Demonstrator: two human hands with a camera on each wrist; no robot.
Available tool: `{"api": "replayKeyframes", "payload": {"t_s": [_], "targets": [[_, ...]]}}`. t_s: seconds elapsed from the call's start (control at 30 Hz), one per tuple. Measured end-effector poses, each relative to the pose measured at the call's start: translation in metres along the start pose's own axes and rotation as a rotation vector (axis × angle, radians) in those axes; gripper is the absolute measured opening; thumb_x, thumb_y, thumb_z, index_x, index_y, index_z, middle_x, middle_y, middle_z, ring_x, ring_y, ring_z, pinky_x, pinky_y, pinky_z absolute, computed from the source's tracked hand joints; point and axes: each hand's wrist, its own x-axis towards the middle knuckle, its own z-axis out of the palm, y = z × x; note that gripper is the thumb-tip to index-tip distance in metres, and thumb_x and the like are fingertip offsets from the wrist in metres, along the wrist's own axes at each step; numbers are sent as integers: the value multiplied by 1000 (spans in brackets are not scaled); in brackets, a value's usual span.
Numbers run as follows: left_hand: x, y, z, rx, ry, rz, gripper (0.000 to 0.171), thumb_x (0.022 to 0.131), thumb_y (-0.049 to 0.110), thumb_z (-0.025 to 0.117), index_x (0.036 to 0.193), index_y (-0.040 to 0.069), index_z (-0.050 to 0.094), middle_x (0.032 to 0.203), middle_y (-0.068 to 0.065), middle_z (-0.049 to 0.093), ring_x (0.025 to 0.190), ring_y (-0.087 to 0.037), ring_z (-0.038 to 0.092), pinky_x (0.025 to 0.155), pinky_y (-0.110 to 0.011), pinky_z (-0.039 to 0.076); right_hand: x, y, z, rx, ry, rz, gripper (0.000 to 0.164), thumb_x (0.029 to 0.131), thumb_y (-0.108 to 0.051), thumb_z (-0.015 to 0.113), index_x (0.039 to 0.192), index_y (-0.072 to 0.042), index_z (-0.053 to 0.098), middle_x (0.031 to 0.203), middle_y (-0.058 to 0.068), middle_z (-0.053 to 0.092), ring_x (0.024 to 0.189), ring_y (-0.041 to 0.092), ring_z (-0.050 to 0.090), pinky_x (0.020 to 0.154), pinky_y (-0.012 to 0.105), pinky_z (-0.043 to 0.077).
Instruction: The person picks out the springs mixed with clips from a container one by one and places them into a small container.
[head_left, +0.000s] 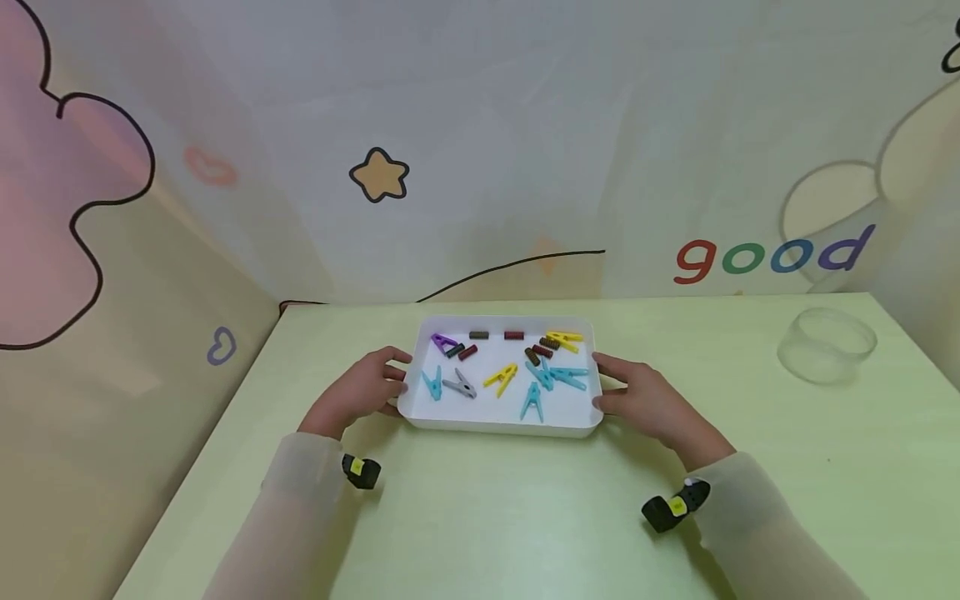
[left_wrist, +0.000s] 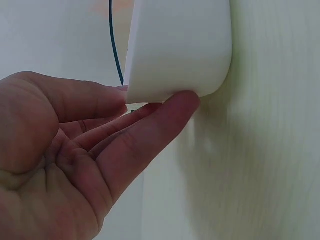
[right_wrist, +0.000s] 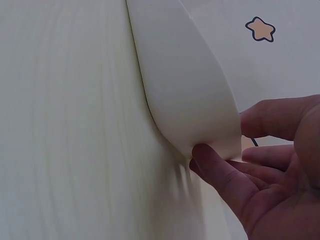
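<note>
A shallow white tray (head_left: 495,428) sits on the table between the two hands. My left hand (head_left: 366,385) grips its left end, fingertips at the rim and on the outer wall (left_wrist: 180,55). At the right end my right hand (head_left: 645,398) holds the tray the same way, one fingertip pressed to the wall (right_wrist: 185,90). Inside lie a purple clothespin (head_left: 440,341), a grey clothespin (head_left: 462,386), two yellow ones, including a yellow clothespin (head_left: 504,377) near the middle, and several light blue clothespins (head_left: 532,400). Small dark red cylinders (head_left: 513,335) and brown or greenish ones are scattered among them.
A clear round dish (head_left: 827,354) stands on the pale table (head_left: 480,517) at the far right. Behind the table rises a backdrop (head_left: 480,167) with a star, cartoon outlines and the word "good". Dark cameras are strapped at both sleeves.
</note>
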Motion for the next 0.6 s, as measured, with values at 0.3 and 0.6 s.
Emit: {"api": "replayKeyframes", "payload": {"t_s": [0.3,0.6], "targets": [[-5,6,5,-5,-20,-13,46,96,8,56,139,11,42,135,-19,53,106,-29,64,77,-38,60,-7,7,-5,6,-2,12,72,92,-21,62,154,-13,26,157,17,29,129,40,51,96,48,52],[-9,4,12,-47,-18,-15,47,95,8,57,140,13,42,134,-18,54,106,-29,65,75,-38,60,-15,10,-7,13,-8,-10,71,93,-20,62,154,-11,26,156,19,30,127,39,53,98,50,50]]}}
